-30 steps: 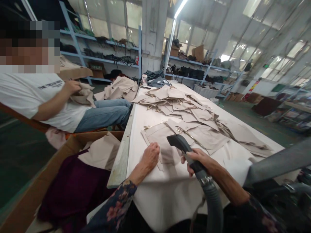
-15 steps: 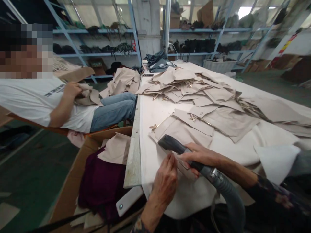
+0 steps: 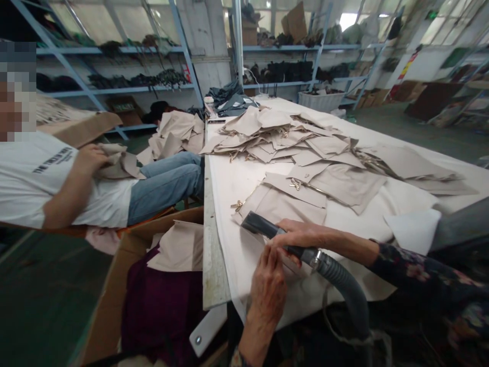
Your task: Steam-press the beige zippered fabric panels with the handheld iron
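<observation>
My right hand (image 3: 300,237) is wrapped round a black vacuum nozzle (image 3: 257,224), whose flat tip points left over the table. A ribbed grey hose (image 3: 346,280) runs from it toward my body. My left hand (image 3: 269,280) is closed, its fingertips pinched at the edge of a beige fabric piece (image 3: 293,266) just below the nozzle. The two hands touch or nearly touch, and they hide most of this piece. Just beyond the nozzle lie flat beige fabric pieces (image 3: 294,196) with gold zipper pulls (image 3: 237,205).
A heap of beige pieces (image 3: 263,125) covers the far part of the white-covered table (image 3: 229,178). At left, a seated person (image 3: 84,188) handles beige fabric. Below the table edge, a cardboard box (image 3: 110,285) holds purple cloth (image 3: 160,295); a white device (image 3: 208,329) is beside it.
The view has swung right, so the table and the seated person appear farther left. My left fingertips have come closer to my right hand, which still holds the nozzle.
</observation>
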A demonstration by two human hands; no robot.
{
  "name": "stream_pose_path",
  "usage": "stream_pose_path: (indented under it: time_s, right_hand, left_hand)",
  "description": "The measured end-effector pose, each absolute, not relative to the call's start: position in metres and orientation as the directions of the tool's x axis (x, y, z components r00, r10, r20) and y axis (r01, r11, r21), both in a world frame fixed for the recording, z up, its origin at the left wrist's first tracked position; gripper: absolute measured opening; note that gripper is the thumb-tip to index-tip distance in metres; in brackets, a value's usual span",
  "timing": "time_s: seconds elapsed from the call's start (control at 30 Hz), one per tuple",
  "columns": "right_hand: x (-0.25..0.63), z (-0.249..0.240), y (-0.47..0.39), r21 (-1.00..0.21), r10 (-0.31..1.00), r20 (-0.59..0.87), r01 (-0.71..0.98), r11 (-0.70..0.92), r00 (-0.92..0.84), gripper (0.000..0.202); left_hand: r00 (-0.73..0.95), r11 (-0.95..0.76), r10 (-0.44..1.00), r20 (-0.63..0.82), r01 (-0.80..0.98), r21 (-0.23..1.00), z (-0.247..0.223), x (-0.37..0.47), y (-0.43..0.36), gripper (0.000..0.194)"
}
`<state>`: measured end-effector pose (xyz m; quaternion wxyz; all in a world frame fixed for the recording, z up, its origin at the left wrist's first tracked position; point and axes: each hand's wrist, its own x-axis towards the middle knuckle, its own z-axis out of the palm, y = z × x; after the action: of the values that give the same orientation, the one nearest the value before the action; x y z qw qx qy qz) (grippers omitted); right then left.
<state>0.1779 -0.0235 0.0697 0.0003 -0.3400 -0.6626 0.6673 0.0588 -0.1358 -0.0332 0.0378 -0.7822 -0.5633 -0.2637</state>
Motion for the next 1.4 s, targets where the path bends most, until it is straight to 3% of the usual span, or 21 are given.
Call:
stream_pose_path:
  time_s: [0.27, 0.4, 0.57, 0.67, 0.77, 0.9, 1.07, 1.4]
  right_hand:
    - [0.162, 0.075, -0.02, -0.881, 0.522, -0.449, 0.457, -0.121, -0.726, 0.027]
    - [0.182, 0.076, -0.026, -0.906, 0.491, -0.421, 0.331, -0.262, -0.763, 0.029]
    - [0.222, 0.069, -0.034, -0.92, 0.623, -0.371, 0.18, -0.349, -0.688, 0.027]
    - [0.235, 0.058, -0.027, -0.929, 0.699, -0.363, 0.18, -0.323, -0.616, 0.029]
    - [0.238, 0.047, -0.015, -0.942, 0.775, -0.336, 0.191, -0.276, -0.535, 0.03]
    - [0.236, 0.037, -0.001, -0.952, 0.809, -0.305, 0.16, -0.26, -0.502, 0.028]
    - [0.229, 0.031, 0.019, -0.957, 0.829, -0.289, 0.152, -0.246, -0.479, 0.025]
    - [0.231, 0.052, 0.029, -0.965, 0.817, -0.255, 0.182, -0.186, -0.517, 0.026]
  left_hand:
    - [0.225, -0.366, 0.847, 0.482, 0.904, 0.221, -0.035, 0.058, -0.134, 0.042]
    - [0.237, -0.387, 0.838, 0.492, 0.894, 0.227, -0.024, 0.059, -0.132, 0.045]
    - [0.264, -0.346, 0.905, 0.333, 0.913, 0.217, -0.002, 0.064, -0.126, 0.029]
    - [0.274, -0.309, 0.938, 0.21, 0.938, 0.156, 0.015, 0.063, -0.116, 0.02]
    - [0.185, -0.212, 0.966, 0.183, 0.967, 0.141, 0.028, 0.053, -0.095, 0.021]
    - [0.01, -0.043, 0.94, 0.342, 0.995, 0.09, 0.027, 0.031, -0.051, 0.033]
    - [-0.212, 0.195, 0.938, 0.273, 0.977, 0.091, 0.008, 0.018, -0.013, 0.038]
    - [-0.176, 0.158, 0.948, 0.267, 0.984, 0.089, -0.002, 0.044, -0.042, 0.033]
